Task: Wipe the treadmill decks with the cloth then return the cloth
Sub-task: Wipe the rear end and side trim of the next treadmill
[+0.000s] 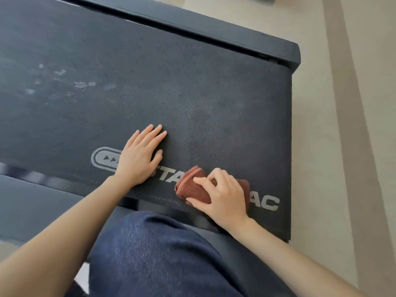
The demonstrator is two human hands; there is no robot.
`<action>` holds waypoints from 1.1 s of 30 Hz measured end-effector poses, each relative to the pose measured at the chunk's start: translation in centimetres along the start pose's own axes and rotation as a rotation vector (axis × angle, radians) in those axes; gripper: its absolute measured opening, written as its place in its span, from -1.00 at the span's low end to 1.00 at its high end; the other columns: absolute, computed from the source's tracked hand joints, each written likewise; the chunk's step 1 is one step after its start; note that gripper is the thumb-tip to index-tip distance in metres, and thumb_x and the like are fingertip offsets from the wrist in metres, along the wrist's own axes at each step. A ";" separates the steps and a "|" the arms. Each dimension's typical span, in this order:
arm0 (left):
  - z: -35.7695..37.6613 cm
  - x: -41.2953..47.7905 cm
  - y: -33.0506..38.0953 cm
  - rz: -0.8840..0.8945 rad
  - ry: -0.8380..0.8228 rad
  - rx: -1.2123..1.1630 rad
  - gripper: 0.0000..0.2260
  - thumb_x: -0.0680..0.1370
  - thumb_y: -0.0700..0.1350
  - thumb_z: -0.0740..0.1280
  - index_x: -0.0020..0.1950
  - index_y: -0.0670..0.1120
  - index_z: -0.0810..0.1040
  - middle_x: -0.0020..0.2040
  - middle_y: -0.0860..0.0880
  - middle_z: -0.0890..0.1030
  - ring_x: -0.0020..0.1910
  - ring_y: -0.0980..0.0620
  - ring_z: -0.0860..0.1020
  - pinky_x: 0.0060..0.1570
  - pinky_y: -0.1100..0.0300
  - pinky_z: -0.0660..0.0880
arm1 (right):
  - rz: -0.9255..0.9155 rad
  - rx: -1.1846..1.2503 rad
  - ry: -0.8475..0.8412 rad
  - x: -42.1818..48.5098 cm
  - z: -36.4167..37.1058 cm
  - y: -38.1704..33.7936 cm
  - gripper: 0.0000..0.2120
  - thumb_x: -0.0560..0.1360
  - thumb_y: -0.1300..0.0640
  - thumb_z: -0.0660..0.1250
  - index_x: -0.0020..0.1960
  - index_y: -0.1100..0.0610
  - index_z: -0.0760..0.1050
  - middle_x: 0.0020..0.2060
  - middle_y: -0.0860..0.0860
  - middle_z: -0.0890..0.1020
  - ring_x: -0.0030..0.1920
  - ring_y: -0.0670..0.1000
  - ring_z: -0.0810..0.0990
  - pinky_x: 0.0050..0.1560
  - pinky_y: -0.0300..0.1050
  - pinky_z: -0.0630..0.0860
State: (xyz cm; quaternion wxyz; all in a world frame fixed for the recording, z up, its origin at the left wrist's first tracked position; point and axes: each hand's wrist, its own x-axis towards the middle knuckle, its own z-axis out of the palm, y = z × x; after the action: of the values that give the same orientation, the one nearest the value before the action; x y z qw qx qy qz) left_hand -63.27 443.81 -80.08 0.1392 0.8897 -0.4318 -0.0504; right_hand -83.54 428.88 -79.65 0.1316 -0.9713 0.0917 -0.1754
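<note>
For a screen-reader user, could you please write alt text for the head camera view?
A person's right hand grips a folded reddish-brown cloth on a dark treadmill belt, over white lettering. The left hand rests flat on the belt beside it, and pale smudges mark the belt beyond.

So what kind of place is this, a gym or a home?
Likely a gym or workout room; I cannot tell which. A treadmill belt with a printed logo fills the view, on pale flooring.

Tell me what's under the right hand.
A folded reddish-brown cloth, gripped by the right hand against the treadmill belt. Cloth and hand cover the middle of the white lettering, so those letters cannot be read.
</note>
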 end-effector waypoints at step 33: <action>-1.3 -2.6 -5.1 -0.259 0.079 0.091 -0.51 0.54 0.07 0.03 0.46 0.01 0.30 0.48 0.05 0.27 0.48 0.01 0.18 0.45 -0.03 0.07 | -0.390 0.128 -0.050 9.2 3.8 -0.2 -0.64 0.37 -0.20 0.38 0.00 0.04 0.53 -0.25 0.03 0.48 -0.28 0.02 0.45 -0.33 -0.10 0.43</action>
State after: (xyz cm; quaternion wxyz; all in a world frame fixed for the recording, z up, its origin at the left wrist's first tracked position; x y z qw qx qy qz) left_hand -60.77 449.12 -80.41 0.1078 0.9448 -0.3092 -0.0130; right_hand -73.60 427.84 -80.14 0.1587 -0.9644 -0.1129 -0.1788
